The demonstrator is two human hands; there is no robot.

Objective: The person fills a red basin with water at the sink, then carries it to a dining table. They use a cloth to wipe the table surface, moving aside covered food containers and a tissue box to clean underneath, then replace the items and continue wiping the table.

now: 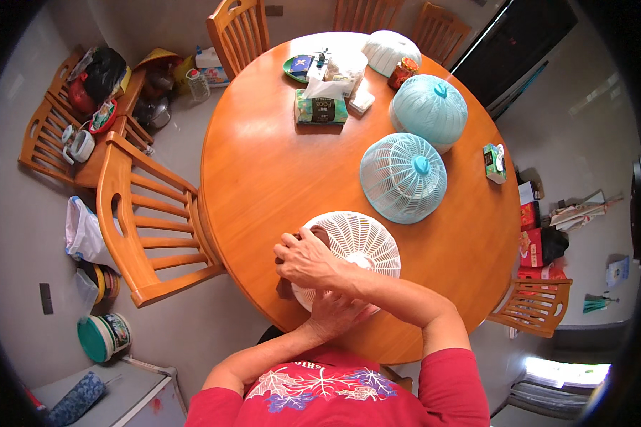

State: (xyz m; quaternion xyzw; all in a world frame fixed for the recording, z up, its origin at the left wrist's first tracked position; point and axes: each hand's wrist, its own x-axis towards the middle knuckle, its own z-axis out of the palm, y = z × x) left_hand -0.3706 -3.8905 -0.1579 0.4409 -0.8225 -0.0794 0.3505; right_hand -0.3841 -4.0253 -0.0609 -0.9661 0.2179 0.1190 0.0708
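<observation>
A white slatted plastic food cover (367,238) rests at the near edge of the round wooden table, directly in front of me. My right hand (306,260) reaches across my left arm and presses a dark brown cloth (285,288) against the cover's left side, fingers curled round it. Closer to me, my left hand (335,313) grips the cover's near rim; its fingertips are partly hidden beneath the right forearm. Just beyond stands a light blue food cover (404,178), and a second blue cover (429,110) sits behind that one.
Another white cover (392,53) and a red-lidded jar (403,72) stand at the table's far side. A tissue pack (321,109) lies left of them, and a small tissue packet (495,164) near the right edge. A wooden chair (157,220) adjoins the table's left.
</observation>
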